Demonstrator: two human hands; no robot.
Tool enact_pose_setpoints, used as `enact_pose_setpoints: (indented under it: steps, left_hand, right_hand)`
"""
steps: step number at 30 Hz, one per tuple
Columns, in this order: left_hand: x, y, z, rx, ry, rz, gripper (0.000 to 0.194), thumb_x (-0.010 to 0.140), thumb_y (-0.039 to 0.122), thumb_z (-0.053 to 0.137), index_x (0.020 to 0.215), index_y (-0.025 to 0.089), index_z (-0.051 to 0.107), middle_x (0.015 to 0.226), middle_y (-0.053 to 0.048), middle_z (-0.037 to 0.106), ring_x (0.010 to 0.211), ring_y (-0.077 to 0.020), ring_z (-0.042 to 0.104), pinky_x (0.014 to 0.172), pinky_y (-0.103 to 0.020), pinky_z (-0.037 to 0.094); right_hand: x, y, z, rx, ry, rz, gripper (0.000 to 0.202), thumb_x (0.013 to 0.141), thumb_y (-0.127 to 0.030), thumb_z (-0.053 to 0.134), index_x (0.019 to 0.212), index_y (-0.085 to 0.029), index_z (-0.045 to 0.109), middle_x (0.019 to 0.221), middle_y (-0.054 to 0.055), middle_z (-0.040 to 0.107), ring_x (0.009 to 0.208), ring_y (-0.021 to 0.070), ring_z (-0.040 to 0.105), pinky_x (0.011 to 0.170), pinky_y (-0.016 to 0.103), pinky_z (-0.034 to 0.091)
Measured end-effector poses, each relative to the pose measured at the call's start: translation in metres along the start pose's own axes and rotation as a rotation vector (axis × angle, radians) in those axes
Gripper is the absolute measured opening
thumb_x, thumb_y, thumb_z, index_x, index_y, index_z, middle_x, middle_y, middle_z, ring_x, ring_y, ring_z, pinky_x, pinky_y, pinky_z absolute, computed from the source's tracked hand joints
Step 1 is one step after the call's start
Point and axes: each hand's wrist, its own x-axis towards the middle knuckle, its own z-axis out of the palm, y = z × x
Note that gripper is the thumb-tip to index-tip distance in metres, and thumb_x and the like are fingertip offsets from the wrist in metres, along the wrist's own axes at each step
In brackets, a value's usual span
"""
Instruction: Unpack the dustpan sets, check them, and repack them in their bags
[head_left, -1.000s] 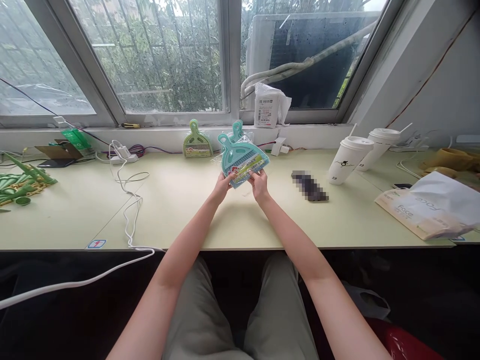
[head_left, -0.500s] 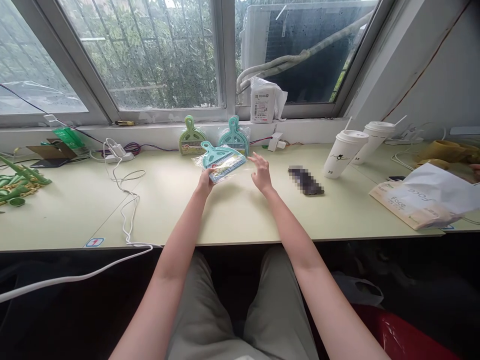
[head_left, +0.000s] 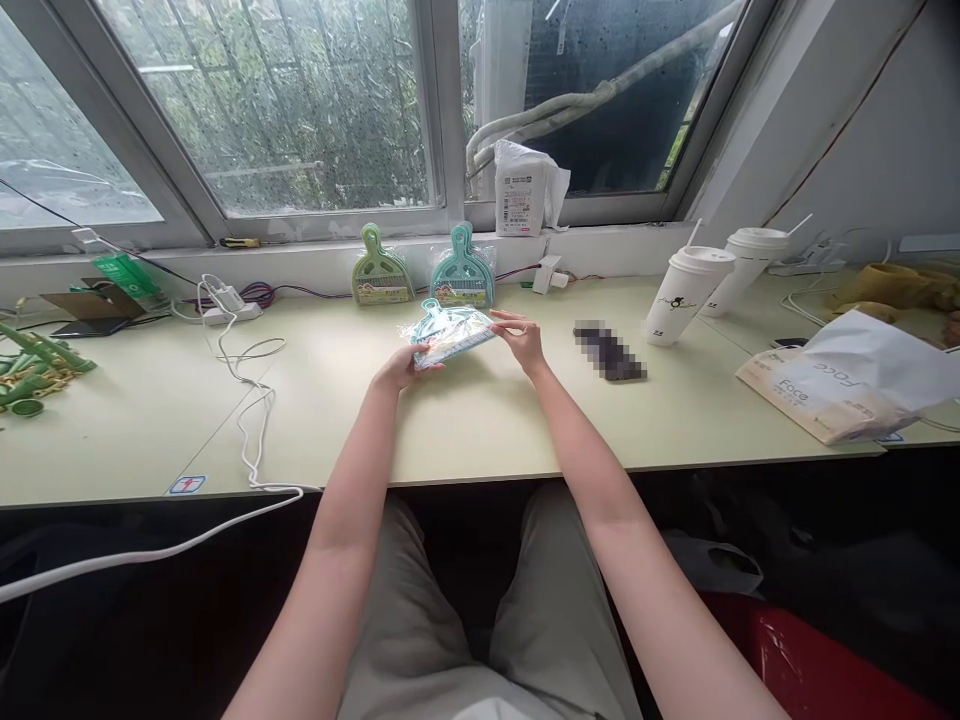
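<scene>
A plastic-wrapped blue mini dustpan and brush set [head_left: 454, 335] is held between my two hands above the table, tilted, with glare on its wrapping. My left hand [head_left: 409, 366] grips its lower left corner, thumb on top. At its right edge, my right hand [head_left: 519, 338] pinches the wrapped set between thumb and fingers. Behind it, a green dustpan set [head_left: 382, 270] and another blue dustpan set [head_left: 463, 268], both wrapped, lean upright against the wall under the window.
A pixelated dark object [head_left: 611, 352] lies to the right. Beyond it stand two lidded paper cups [head_left: 684, 300] with straws and a paper bag [head_left: 840, 385]. On the left are a white cable [head_left: 259, 430], a power strip [head_left: 232, 312] and green plant cuttings [head_left: 37, 370]. A wrapped white package [head_left: 523, 195] sits on the sill.
My right hand has closed from just beside the set onto its right edge. The set has tipped flatter and slightly lower, still in my left hand. The view has shifted slightly.
</scene>
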Motion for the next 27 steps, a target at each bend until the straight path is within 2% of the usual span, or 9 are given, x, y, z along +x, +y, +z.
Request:
enact_pose_setpoints:
  steps: [3, 5, 7, 11, 14, 16, 19, 22, 27]
  left_hand:
    - [-0.005, -0.003, 0.008, 0.104, -0.130, -0.076, 0.044, 0.079, 0.017, 0.068, 0.122, 0.008, 0.060, 0.101, -0.017, 0.070, 0.083, -0.0241, 0.072, 0.073, -0.037, 0.065]
    - [-0.009, -0.006, 0.016, 0.141, -0.252, -0.023, 0.052, 0.078, 0.022, 0.073, 0.126, 0.012, 0.057, 0.110, -0.017, 0.069, 0.084, -0.0244, 0.072, 0.072, -0.038, 0.065]
    - [-0.011, -0.008, 0.022, 0.178, -0.314, 0.007, 0.060, 0.076, 0.025, 0.077, 0.131, 0.017, 0.054, 0.115, -0.017, 0.068, 0.082, -0.0244, 0.073, 0.070, -0.040, 0.065]
    - [-0.013, -0.005, 0.024, 0.223, -0.266, -0.045, 0.062, 0.076, 0.038, 0.078, 0.131, 0.020, 0.055, 0.114, -0.016, 0.070, 0.079, -0.0236, 0.073, 0.073, -0.038, 0.063]
    - [-0.015, -0.002, 0.023, 0.229, -0.261, -0.037, 0.060, 0.080, 0.059, 0.066, 0.123, 0.017, 0.062, 0.110, -0.019, 0.071, 0.081, -0.0247, 0.073, 0.073, -0.032, 0.061]
    - [-0.013, -0.003, 0.023, 0.282, -0.277, 0.076, 0.065, 0.079, 0.060, 0.067, 0.128, 0.018, 0.059, 0.113, -0.018, 0.071, 0.083, -0.0239, 0.074, 0.074, -0.029, 0.059]
    - [0.000, -0.009, 0.016, 0.438, -0.135, 0.295, 0.069, 0.072, 0.040, 0.077, 0.135, 0.020, 0.054, 0.120, -0.014, 0.069, 0.079, -0.0201, 0.073, 0.071, -0.027, 0.057]
    - [0.023, -0.006, -0.006, 0.669, 0.145, 0.366, 0.045, 0.072, 0.028, 0.073, 0.115, 0.015, 0.068, 0.111, -0.012, 0.072, 0.081, -0.0202, 0.071, 0.071, -0.027, 0.055]
    - [0.050, 0.024, -0.071, 1.158, 0.464, 0.319, 0.026, 0.074, 0.033, 0.074, 0.096, 0.020, 0.077, 0.100, -0.010, 0.075, 0.094, -0.0264, 0.069, 0.077, -0.029, 0.050]
  right_hand:
    - [-0.001, 0.007, 0.000, -0.039, 0.087, 0.070, 0.008, 0.080, -0.030, 0.073, 0.078, -0.023, 0.078, 0.115, 0.007, 0.072, 0.115, 0.0246, 0.063, 0.107, 0.043, 0.044]
    - [-0.002, 0.015, -0.001, -0.063, 0.134, 0.129, 0.007, 0.077, -0.027, 0.073, 0.079, -0.021, 0.076, 0.122, 0.009, 0.068, 0.117, 0.0245, 0.060, 0.104, 0.042, 0.047]
    - [-0.002, 0.024, -0.002, -0.036, 0.134, 0.212, 0.018, 0.074, -0.023, 0.073, 0.092, -0.022, 0.075, 0.128, 0.010, 0.063, 0.120, 0.0231, 0.059, 0.102, 0.041, 0.049]
    - [0.000, 0.039, -0.002, 0.090, 0.029, 0.539, 0.053, 0.064, -0.018, 0.079, 0.116, -0.018, 0.067, 0.111, 0.010, 0.072, 0.107, 0.0226, 0.066, 0.100, 0.045, 0.050]
    - [0.003, 0.043, -0.001, 0.146, -0.009, 0.612, 0.042, 0.066, -0.018, 0.077, 0.107, -0.012, 0.069, 0.096, 0.009, 0.076, 0.092, 0.0214, 0.070, 0.097, 0.043, 0.052]
    - [0.004, 0.042, 0.000, 0.142, 0.058, 0.554, 0.036, 0.072, -0.016, 0.070, 0.107, -0.011, 0.068, 0.095, 0.009, 0.076, 0.087, 0.0194, 0.070, 0.094, 0.039, 0.053]
    - [0.002, 0.036, 0.005, -0.013, 0.142, 0.442, 0.036, 0.077, -0.012, 0.063, 0.113, -0.015, 0.064, 0.098, 0.007, 0.077, 0.088, 0.0182, 0.070, 0.088, 0.035, 0.054]
    - [-0.001, 0.027, 0.023, -0.269, 0.045, 0.351, 0.034, 0.079, -0.012, 0.064, 0.112, -0.019, 0.061, 0.098, 0.006, 0.077, 0.089, 0.0191, 0.071, 0.083, 0.032, 0.053]
    - [0.009, 0.021, 0.094, -0.512, -0.127, 0.248, 0.034, 0.086, -0.008, 0.056, 0.117, -0.020, 0.054, 0.097, 0.006, 0.075, 0.087, 0.0196, 0.069, 0.076, 0.026, 0.047]
